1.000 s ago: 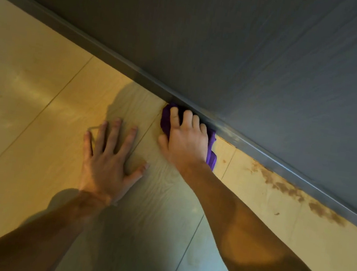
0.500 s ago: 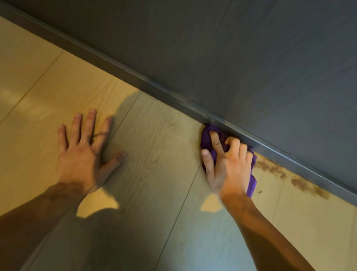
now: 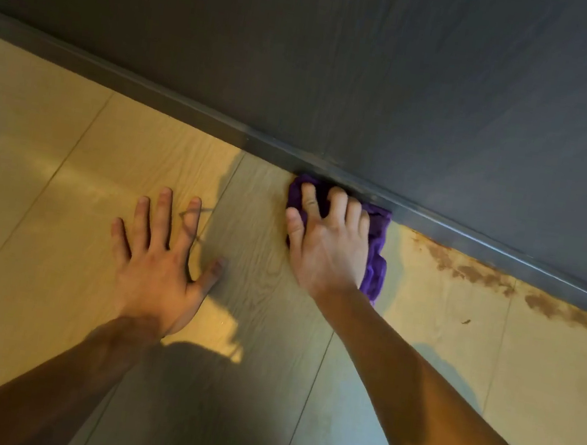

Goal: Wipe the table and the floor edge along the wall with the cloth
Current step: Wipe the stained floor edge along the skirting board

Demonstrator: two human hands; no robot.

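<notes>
A crumpled purple cloth [image 3: 375,249] lies bunched on the pale wood-grain floor [image 3: 67,160], touching the dark grey skirting strip [image 3: 187,109]. The right hand [image 3: 326,246] presses it, fingers curled in a loose grip. The left hand [image 3: 162,260] rests flat, spread.

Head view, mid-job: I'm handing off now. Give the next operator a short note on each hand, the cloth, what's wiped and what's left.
Left hand: empty, spread flat on the floor, bracing.
Right hand: pressing the purple cloth on the floor against the baseboard.
Done: the floor edge to the left of the cloth looks clean.
Left: brown stains along the baseboard to the right of the cloth, not yet wiped. No table in view, so its state is unknown.
</notes>
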